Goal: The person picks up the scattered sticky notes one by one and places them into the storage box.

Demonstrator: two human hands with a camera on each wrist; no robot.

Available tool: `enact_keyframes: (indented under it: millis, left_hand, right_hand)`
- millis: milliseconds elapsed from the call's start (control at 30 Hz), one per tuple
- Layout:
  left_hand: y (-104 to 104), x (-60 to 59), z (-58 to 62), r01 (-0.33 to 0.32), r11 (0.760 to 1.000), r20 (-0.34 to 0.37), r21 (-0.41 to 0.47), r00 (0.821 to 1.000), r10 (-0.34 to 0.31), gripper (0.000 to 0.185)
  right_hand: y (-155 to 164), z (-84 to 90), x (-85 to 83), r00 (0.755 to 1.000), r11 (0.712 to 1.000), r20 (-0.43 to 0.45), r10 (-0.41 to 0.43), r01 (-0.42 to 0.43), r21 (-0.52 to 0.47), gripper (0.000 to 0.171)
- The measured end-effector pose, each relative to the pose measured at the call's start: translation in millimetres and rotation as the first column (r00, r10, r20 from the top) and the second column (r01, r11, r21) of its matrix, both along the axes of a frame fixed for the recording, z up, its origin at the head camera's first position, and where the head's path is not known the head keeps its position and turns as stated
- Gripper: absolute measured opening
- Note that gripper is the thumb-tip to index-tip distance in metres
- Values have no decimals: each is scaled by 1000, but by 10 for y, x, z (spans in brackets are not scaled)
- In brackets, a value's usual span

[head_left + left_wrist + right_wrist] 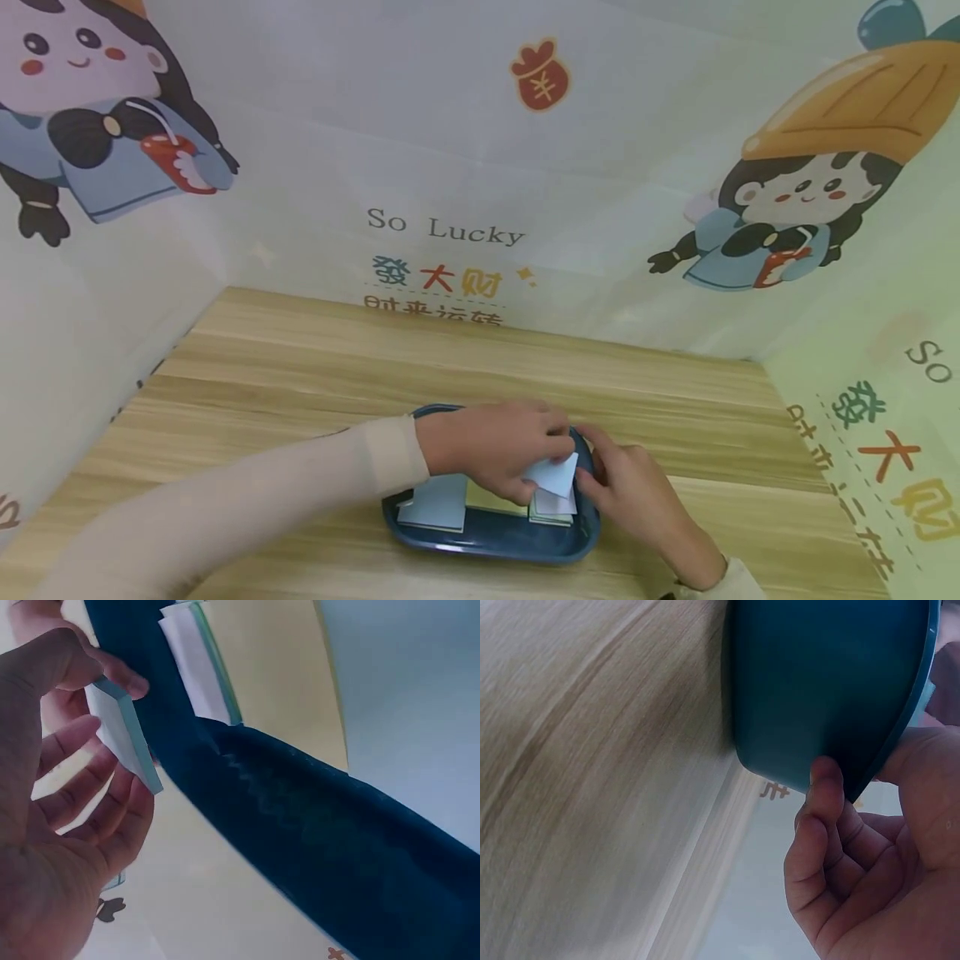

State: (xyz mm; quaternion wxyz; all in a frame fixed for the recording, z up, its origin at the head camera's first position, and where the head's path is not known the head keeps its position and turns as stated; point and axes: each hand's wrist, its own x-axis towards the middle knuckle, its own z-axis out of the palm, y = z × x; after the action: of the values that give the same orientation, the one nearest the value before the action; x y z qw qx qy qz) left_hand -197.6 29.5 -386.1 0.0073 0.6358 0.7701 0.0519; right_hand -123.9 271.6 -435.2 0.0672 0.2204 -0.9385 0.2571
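A dark blue tray point(495, 548) with rounded corners sits on the wooden table. Over its right end my left hand point(498, 443) pinches a small light blue paper pad point(553, 477) between thumb and fingers; the left wrist view shows this pad point(124, 735) from its edge, tilted. My right hand point(637, 493) grips the tray's right rim, and in the right wrist view its curled fingers lie against the outer wall point(802, 697). Inside the tray are a light blue pad point(438, 502) at left, a yellow pad point(497, 500) in the middle and a lilac-topped stack point(553, 507) at right.
Wood-grain tabletop point(285, 367) surrounds the tray. Behind it stands a pale printed cloth wall point(450, 150) with cartoon figures and lettering, and similar walls close in the left and right sides.
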Motion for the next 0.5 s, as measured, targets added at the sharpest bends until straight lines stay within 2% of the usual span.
enact_keyframes:
  millis: [233,500]
  left_hand:
    - [113,-28,-54,70,990,-96,-122,992,-82,42]
    - [151,-64,-86,128,976,-122,-179,981,-151,39]
  right_hand:
    - [-11,14,4,1000,1000,13,-8,8,-2,47]
    - [-1,-10,0,1000,1000,-23,7,-7,-6,47]
